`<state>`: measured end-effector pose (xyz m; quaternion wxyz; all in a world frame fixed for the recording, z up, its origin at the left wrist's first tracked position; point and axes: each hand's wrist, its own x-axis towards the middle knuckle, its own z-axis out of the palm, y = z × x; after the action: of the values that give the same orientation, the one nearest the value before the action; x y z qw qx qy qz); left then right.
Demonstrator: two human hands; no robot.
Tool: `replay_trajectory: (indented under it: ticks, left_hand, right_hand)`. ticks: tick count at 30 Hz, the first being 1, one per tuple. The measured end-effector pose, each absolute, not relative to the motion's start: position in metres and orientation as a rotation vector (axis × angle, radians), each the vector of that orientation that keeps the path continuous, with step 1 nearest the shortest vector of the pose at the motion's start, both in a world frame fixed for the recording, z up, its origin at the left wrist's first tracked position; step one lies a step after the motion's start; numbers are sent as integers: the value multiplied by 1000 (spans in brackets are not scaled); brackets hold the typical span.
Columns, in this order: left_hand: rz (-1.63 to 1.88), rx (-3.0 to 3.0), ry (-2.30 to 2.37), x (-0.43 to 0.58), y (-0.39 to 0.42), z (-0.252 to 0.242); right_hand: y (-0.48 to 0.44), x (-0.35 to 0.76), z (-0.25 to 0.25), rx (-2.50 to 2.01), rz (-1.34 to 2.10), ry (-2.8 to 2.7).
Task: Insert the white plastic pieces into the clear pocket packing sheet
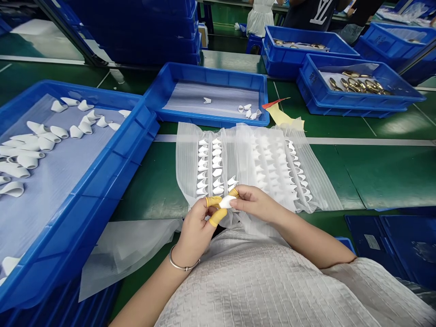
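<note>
We held one small white piece [226, 202] between both hands, just above the near edge of the plastic sheet [325, 179], and we took the sheet as our landmark on the tabletop [378, 177]. We judged the piece light and fairly stiff, as the loose white pieces [24, 144] in the blue tray [25, 263] to the left of the sheet kept a thin, curved, hollow form. Its smooth face looked likely to slip, and its thin rim might have chipped or bent if we pressed hard; what it was made of we could not tell. The safest hold seemed a light pinch at the two ends, leaving the rim unsqueezed. The fingers of our left hand [197, 229] were closed on the piece's left end, two of them in yellow covers [218, 218], one above and one below. The fingers of our right hand [254, 201] gripped its right end, with the bare thumb against the near side and a covered fingertip by the top. The piece thus lay between the two pinches, a little on our side of the white rows [217, 165] in the sheet.
</note>
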<state>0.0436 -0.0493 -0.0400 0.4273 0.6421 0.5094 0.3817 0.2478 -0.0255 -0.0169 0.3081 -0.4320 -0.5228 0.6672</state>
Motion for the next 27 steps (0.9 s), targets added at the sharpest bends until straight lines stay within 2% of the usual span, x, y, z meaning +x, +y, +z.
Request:
replay_trajectory:
  ticks: [5, 7, 15, 21, 27]
  left_hand:
    - [895, 1390, 1248, 43, -50, -44]
    - [899, 1362, 1251, 43, -51, -44]
    - [912, 1429, 1312, 44, -49, -39]
    - [904, 1191, 1238, 48, -47, -35]
    - [867, 1258, 1286, 48, -46, -34]
  right_hand:
    - [-30, 255, -10, -1118, 1142, -1910]
    - [-31, 257, -11, -1102, 1052, -1978]
    - [-25, 248, -24, -1217, 1786, -1373]
    - [-28, 246, -20, -1209, 1573, -1297]
    - [-34, 240, -15, -1277, 1498, -1437]
